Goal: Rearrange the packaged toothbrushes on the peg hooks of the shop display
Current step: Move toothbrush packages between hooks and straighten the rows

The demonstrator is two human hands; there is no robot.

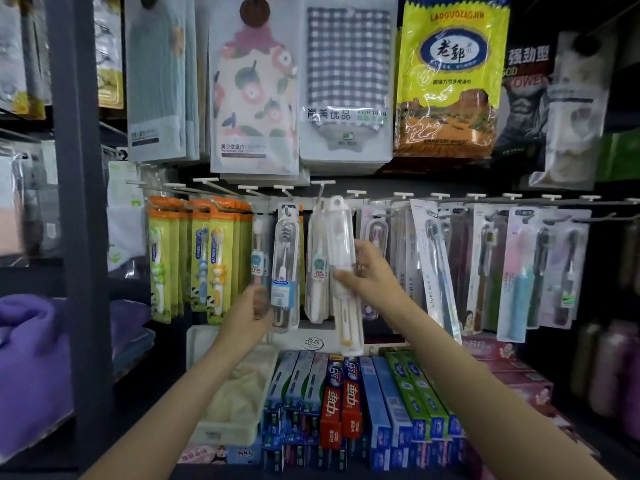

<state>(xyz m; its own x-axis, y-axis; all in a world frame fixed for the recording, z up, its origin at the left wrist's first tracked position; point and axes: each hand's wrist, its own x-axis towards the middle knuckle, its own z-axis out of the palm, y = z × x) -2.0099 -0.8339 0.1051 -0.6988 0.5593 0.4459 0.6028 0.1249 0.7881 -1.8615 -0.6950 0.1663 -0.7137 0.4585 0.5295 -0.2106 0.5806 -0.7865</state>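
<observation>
Right hand (369,271) grasps clear toothbrush pack (343,258); left hand (254,311) grasps hanging pack (284,268).

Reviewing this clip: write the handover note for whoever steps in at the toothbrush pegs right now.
Left hand: grips the bottom of a clear toothbrush pack hanging on its peg.
Right hand: holds a long clear toothbrush case, its top loop up by a peg hook; I cannot tell if it is threaded.
Orange-topped packs hang at left, carded brushes at right.
Done: cannot judge from this view.
Left: seat or move the case, then settle the left pack.
</observation>
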